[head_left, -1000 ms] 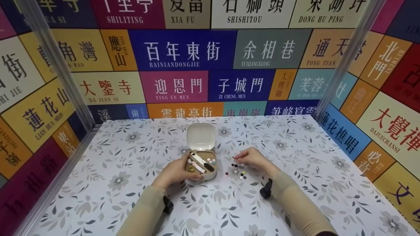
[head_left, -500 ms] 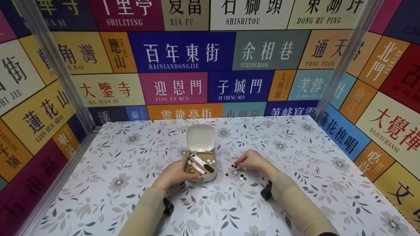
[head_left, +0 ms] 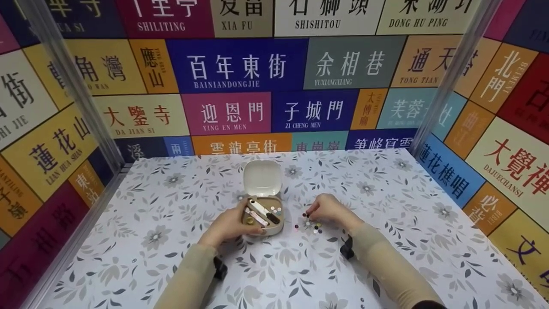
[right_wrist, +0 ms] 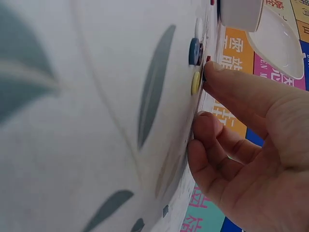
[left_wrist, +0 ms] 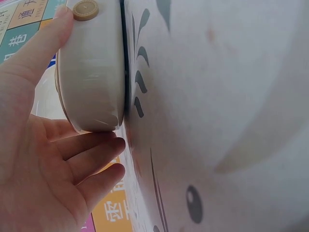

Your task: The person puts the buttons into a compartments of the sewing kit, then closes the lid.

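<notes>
The loose buttons lie scattered on the floral surface, under and to the near side of the right grip; a second ago those fingertips hung by the far edge of the little cluster, and now they have drawn in to the dark ones, the fingers more bunched. To my eye that makes this the picking-out of a single button, with several others untouched, though whether thumb and finger really pinch one I can't tell. Just beside the thumb tip sit a yellow button and a blue button. Opposite, the left grip hasn't shifted: thumb and fingers curl round the side of the case, likely to steady it. Inside, just past those fingers, are a dark-ended stick and some pale buttons, with the open lid standing up beyond and name panels behind everything
</notes>
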`<state>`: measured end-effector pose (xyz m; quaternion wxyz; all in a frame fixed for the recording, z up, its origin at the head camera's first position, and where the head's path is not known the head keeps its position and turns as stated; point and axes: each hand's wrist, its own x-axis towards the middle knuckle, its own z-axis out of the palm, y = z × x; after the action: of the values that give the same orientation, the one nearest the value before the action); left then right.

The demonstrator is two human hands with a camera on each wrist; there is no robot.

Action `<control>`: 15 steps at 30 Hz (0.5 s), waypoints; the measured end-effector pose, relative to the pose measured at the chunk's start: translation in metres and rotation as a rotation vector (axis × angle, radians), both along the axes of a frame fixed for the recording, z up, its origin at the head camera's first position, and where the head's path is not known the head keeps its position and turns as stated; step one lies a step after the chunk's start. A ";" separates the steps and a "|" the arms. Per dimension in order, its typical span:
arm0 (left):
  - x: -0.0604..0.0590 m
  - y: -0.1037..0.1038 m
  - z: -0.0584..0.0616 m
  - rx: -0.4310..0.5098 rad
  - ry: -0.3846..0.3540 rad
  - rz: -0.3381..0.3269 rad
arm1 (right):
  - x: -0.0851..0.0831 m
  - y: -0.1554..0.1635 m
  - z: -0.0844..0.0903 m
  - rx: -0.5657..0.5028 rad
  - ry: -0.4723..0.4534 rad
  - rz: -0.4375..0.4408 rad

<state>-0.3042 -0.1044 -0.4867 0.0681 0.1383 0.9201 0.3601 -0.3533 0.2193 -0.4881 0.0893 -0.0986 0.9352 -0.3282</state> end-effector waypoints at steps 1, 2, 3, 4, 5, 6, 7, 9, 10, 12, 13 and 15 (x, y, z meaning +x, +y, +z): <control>0.000 0.000 0.000 -0.006 0.005 0.001 | 0.000 0.000 0.001 0.016 0.010 0.012; 0.000 0.000 0.000 -0.013 0.009 0.001 | 0.000 -0.001 0.001 0.031 0.017 0.023; 0.000 0.000 0.000 -0.020 0.011 0.001 | 0.000 -0.001 0.002 0.045 0.023 0.030; 0.000 0.000 0.000 -0.025 0.015 -0.002 | 0.000 -0.002 0.002 0.059 0.029 0.038; 0.000 0.000 0.000 -0.032 0.017 -0.003 | 0.000 -0.002 0.002 0.074 0.036 0.044; 0.000 0.001 0.000 -0.034 0.015 -0.001 | 0.000 -0.002 0.002 0.079 0.040 0.047; 0.000 0.001 0.000 -0.034 0.012 -0.001 | -0.001 -0.002 0.002 0.083 0.042 0.049; 0.000 0.001 0.000 -0.029 0.010 -0.002 | -0.001 -0.002 0.002 0.091 0.047 0.048; 0.000 0.001 0.000 -0.025 0.010 -0.003 | -0.001 -0.002 0.002 0.095 0.053 0.053; 0.000 0.001 0.000 -0.021 0.009 -0.002 | -0.002 -0.001 0.002 0.102 0.056 0.056; 0.000 0.001 0.000 -0.018 0.008 -0.002 | -0.002 -0.002 0.002 0.105 0.054 0.055; -0.001 0.001 0.000 -0.013 0.008 -0.004 | -0.002 -0.002 0.003 0.116 0.051 0.055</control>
<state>-0.3047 -0.1031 -0.4863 0.0660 0.1414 0.9224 0.3533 -0.3556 0.2169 -0.4852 0.0799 -0.1275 0.9516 -0.2681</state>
